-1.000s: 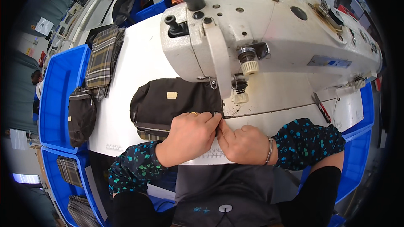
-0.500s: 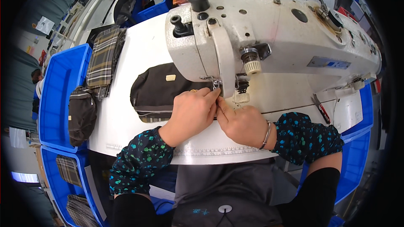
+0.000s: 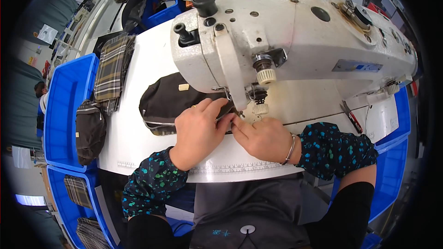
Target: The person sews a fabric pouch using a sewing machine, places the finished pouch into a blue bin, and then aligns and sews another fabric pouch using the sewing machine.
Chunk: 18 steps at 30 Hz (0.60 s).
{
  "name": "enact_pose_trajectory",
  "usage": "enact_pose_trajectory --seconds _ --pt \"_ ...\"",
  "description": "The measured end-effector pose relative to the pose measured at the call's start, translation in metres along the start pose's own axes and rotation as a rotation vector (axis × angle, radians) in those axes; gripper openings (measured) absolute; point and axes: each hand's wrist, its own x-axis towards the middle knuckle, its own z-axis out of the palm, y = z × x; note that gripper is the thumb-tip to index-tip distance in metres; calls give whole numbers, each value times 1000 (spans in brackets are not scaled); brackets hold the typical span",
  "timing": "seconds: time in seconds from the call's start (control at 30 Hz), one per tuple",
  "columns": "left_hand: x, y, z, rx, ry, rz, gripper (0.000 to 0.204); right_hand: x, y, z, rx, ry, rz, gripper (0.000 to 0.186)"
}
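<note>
A dark brown fabric pouch [image 3: 161,99] with a small beige label and a zipper along its near edge lies on the white table, its right end under the head of a sewing machine [image 3: 249,37]. My left hand [image 3: 198,129] presses thumb and index finger on the pouch's zipper end, just in front of the needle area. Close beside it, my right hand [image 3: 264,137] is closed with its fingertips pinched at the same end, almost touching my left thumb. What lies exactly between the right fingertips is hidden. The presser foot is mostly covered by the machine's white lever.
Red-handled snips [image 3: 352,117] lie at the right. Folded plaid fabric [image 3: 112,67] and another dark pouch [image 3: 90,131] sit at the left, by a blue bin [image 3: 69,80]. A lower blue bin [image 3: 57,193] holds plaid pieces. A ruler strip [image 3: 244,169] runs along the near edge.
My fingertips have drawn slightly nearer to me from the needle area, uncovering a stretch of zipper. The view has shifted a little, so the machine appears farther left.
</note>
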Motion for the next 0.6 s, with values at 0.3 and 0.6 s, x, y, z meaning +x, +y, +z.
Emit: enact_pose_trajectory --seconds 0.3,0.6 --pt "4 -9 0 -112 -72 -113 20 -2 0 -1 25 -27 -29 23" --pt "-1 -6 0 87 -175 296 20 -2 0 -2 55 -47 -25 24"
